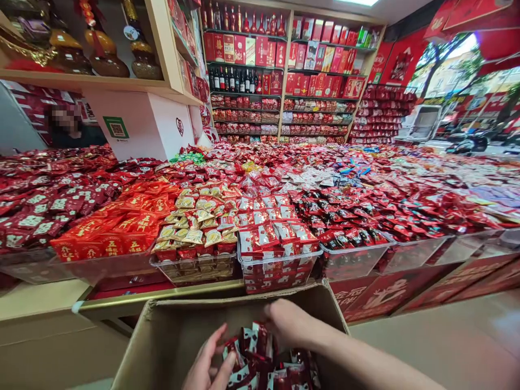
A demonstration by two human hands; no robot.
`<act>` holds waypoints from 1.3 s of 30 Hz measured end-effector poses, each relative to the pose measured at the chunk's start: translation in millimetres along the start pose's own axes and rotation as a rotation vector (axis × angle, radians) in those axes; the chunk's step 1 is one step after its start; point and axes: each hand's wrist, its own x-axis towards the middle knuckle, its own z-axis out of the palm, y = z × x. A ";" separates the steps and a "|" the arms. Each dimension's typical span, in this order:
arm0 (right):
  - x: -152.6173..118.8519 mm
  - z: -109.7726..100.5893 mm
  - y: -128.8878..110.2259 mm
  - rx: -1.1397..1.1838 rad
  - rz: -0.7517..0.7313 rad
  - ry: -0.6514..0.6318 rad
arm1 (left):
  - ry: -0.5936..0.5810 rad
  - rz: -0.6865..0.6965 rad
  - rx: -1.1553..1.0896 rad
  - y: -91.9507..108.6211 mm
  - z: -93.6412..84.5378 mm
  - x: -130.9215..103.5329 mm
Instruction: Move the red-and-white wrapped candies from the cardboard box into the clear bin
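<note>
An open cardboard box (182, 325) stands right in front of me, with red and white wrapped candy packets (260, 341) heaped inside. My left hand (211, 363) is at the left of the heap, its thumb and fingers apart beside the packets. Over the heap's right side, my right hand (286, 322) is closed, knuckles up, next to a packet; its fingertips are hidden, so what it holds cannot be made out. Beyond the box, a clear plastic bin (280, 260) holds similar red and white packets in stacked rows.
Gold packets (199, 216), orange-red packets (125, 222) and dark red packets (349, 216) fill neighbouring bins. Shelves (286, 70) with bottles and red boxes line the back. A person (69, 127) is at the far left behind the display. Vehicles show outside at the right.
</note>
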 end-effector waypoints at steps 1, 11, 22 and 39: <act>-5.5 -9.0 -2.5 0.113 -0.020 0.049 | 0.020 -0.029 -0.056 10.7 3.4 -1.1; -24.4 -23.7 -25.3 0.788 -0.072 0.514 | -0.355 -0.076 -0.297 83.3 36.1 -9.8; -28.7 -25.2 -31.0 0.930 0.018 0.598 | -0.249 0.099 0.028 72.9 23.4 -6.9; -35.1 -30.9 -29.1 1.616 0.075 0.431 | -0.014 0.059 -0.303 84.7 28.6 -3.5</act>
